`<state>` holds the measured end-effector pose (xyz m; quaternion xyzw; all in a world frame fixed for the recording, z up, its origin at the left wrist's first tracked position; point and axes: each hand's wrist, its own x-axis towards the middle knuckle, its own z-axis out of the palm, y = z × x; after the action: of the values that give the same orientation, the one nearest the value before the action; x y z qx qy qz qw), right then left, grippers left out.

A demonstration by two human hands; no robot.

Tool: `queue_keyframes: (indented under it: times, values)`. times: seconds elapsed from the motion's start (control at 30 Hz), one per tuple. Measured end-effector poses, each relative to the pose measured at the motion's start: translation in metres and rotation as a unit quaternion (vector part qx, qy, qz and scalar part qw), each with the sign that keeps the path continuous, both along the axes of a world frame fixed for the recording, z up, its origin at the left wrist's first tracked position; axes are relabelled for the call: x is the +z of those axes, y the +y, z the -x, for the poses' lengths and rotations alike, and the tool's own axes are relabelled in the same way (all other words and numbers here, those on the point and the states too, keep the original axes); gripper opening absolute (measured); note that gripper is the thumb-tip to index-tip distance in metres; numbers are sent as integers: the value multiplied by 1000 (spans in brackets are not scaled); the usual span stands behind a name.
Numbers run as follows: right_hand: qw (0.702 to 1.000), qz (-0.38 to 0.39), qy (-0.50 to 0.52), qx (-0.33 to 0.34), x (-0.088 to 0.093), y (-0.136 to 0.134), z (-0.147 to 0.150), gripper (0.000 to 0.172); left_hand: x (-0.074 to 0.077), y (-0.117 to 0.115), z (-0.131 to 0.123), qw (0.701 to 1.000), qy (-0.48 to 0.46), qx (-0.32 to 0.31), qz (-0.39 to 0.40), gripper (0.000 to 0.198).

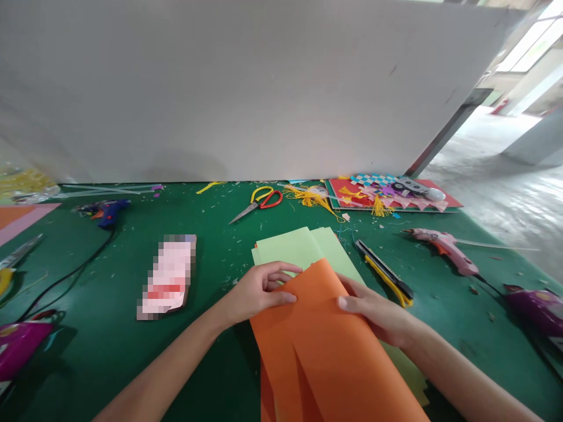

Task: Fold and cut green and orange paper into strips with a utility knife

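A folded sheet of orange paper (334,346) is held in front of me, bent over into a peak at its far edge. My left hand (264,290) pinches its left edge between thumb and fingers. On the other side my right hand (372,305) grips the right edge, thumb on top and fingers underneath. Pale green paper sheets (288,249) lie on the table under and beyond the orange paper, partly hidden by it. Just right of them rests a yellow-and-black utility knife (385,272).
Scissors (259,202) with red and yellow handles lie beyond the papers. A phone (169,275) is at left. A pink glue gun (444,246) lies right, a blue glue gun (112,212) far left. A red board (352,193) bears trimmings. A grey panel (246,88) stands behind.
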<state>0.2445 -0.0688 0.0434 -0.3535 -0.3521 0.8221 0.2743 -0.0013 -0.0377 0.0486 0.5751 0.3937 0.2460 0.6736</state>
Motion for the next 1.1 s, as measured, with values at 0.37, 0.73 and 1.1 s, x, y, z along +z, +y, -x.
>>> queue_keyframes:
  times: [0.37, 0.73, 1.1]
  values:
    - [988, 32, -71, -132, 7, 5, 3, 60, -12, -3, -3, 968, -186, 80, 147, 58]
    - [979, -10, -82, -188, 1, 1, 11, 73, -8, -26, -28, 967, -162, 125, 153, 46]
    - [974, 86, -88, -192, -1, 2, 5, 37, -11, -27, -29, 969, -147, 124, 155, 42]
